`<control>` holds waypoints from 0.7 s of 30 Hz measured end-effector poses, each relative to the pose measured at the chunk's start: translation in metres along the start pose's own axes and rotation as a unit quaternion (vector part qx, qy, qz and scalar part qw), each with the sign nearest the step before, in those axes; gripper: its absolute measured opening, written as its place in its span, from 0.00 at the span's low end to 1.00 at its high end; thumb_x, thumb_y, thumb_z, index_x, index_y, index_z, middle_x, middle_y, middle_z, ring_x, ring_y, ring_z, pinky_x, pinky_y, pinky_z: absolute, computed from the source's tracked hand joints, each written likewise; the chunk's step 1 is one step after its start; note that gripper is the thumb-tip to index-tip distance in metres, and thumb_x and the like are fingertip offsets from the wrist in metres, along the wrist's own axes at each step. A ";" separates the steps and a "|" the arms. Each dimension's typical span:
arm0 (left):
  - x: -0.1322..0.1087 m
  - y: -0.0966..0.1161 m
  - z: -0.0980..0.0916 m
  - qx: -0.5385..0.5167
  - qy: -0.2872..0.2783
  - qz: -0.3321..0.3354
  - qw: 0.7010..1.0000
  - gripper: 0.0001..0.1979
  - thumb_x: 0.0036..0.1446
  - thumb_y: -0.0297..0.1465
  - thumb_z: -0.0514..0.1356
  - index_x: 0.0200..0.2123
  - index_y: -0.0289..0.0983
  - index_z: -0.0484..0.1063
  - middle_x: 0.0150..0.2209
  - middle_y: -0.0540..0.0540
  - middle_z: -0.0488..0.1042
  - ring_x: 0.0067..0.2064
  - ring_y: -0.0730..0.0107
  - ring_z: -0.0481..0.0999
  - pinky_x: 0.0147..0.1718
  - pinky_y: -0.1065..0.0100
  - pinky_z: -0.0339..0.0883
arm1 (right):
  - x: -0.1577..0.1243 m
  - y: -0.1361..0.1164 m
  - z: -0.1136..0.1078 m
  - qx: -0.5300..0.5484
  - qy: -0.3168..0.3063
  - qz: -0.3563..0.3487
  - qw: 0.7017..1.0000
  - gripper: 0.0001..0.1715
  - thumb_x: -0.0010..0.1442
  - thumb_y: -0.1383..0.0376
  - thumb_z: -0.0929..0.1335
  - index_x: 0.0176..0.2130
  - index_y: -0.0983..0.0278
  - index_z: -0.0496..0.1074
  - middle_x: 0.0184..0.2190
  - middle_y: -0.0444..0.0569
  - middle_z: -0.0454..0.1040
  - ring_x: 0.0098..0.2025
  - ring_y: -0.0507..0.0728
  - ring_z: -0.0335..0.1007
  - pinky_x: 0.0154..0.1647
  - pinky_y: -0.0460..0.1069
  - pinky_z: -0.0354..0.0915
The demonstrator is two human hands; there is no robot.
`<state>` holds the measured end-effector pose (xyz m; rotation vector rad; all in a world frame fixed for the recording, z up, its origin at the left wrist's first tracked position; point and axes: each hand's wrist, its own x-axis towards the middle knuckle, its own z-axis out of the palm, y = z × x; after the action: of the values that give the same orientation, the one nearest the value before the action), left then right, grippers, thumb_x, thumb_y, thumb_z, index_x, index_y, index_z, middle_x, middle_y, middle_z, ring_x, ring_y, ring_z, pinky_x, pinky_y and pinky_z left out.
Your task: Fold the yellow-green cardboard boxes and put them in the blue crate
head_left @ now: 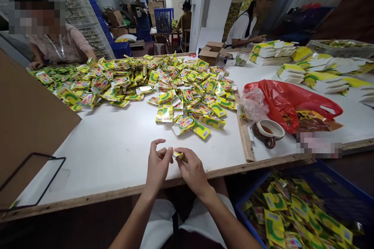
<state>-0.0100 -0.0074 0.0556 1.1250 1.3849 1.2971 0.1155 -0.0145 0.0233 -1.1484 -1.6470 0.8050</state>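
Observation:
Just above the table's front edge, my right hand point(191, 165) grips a small yellow box point(178, 155), seen end-on between thumb and fingers. My left hand point(159, 159) is beside it, thumb near the box's end and forefinger raised and bent. Whether the left thumb touches the box is hard to tell. Beyond my hands spreads a big heap of small yellow and green boxes point(164, 113), some with white flaps standing out. Much of the held box is hidden by my fingers.
A wooden strip point(245, 140) divides the white table point(117, 144). To its right are a brown mug point(269, 131), a red plastic bag point(288, 97) and stacked flat cartons point(274, 51). A blue crate point(336, 186) of boxes stands below right. Cardboard point(32, 124) rises at left. Co-workers sit across.

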 end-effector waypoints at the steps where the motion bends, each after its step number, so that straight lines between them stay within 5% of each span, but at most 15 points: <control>1: -0.002 -0.003 0.000 0.003 0.022 0.024 0.999 0.16 0.54 0.34 0.59 0.44 0.40 0.59 0.24 0.55 0.68 0.27 0.74 0.70 0.28 0.73 0.63 | -0.001 0.006 0.000 0.032 0.010 0.026 0.999 0.14 0.60 0.69 0.63 0.46 0.59 0.66 0.41 0.51 0.74 0.44 0.59 0.70 0.46 0.53 0.67; 4: -0.003 -0.019 -0.001 0.011 0.032 0.077 0.996 0.20 0.52 0.33 0.62 0.47 0.41 0.60 0.40 0.46 0.71 0.42 0.69 0.73 0.40 0.69 0.65 | -0.005 0.021 0.001 0.162 0.032 0.086 0.982 0.18 0.60 0.67 0.64 0.49 0.58 0.55 0.39 0.49 0.75 0.41 0.56 0.73 0.43 0.51 0.68; 7: -0.002 -0.032 -0.001 -0.011 -0.084 0.060 0.995 0.17 0.54 0.33 0.60 0.46 0.40 0.61 0.41 0.46 0.73 0.43 0.67 0.74 0.42 0.66 0.67 | -0.010 0.029 0.003 0.224 0.050 0.096 0.969 0.21 0.59 0.66 0.65 0.48 0.57 0.50 0.39 0.48 0.75 0.41 0.55 0.73 0.43 0.51 0.68; 9: -0.001 -0.038 0.000 -0.012 -0.120 0.054 0.991 0.14 0.55 0.33 0.59 0.45 0.40 0.62 0.38 0.47 0.74 0.41 0.67 0.75 0.42 0.65 0.67 | -0.011 0.031 0.002 0.204 0.058 0.097 0.973 0.19 0.59 0.66 0.65 0.47 0.57 0.52 0.40 0.48 0.74 0.41 0.55 0.73 0.43 0.51 0.68; 16: 0.000 -0.049 -0.007 0.009 -0.100 0.047 0.994 0.13 0.55 0.32 0.59 0.44 0.40 0.65 0.36 0.48 0.74 0.36 0.68 0.75 0.36 0.67 0.69 | 0.004 0.029 -0.015 0.056 -0.016 0.045 0.997 0.07 0.60 0.67 0.64 0.40 0.61 0.68 0.34 0.47 0.74 0.37 0.55 0.70 0.40 0.48 0.66; 21: 0.004 -0.047 -0.006 0.036 -0.101 0.080 0.991 0.07 0.54 0.32 0.60 0.36 0.37 0.74 0.40 0.43 0.76 0.44 0.62 0.75 0.45 0.63 0.68 | 0.016 0.028 -0.018 0.038 -0.006 0.017 0.999 0.08 0.60 0.67 0.64 0.33 0.62 0.72 0.33 0.48 0.74 0.38 0.56 0.70 0.41 0.50 0.66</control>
<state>-0.0180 -0.0065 0.0085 1.3994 1.2203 1.2152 0.1390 0.0099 0.0100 -1.1227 -1.5980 0.8899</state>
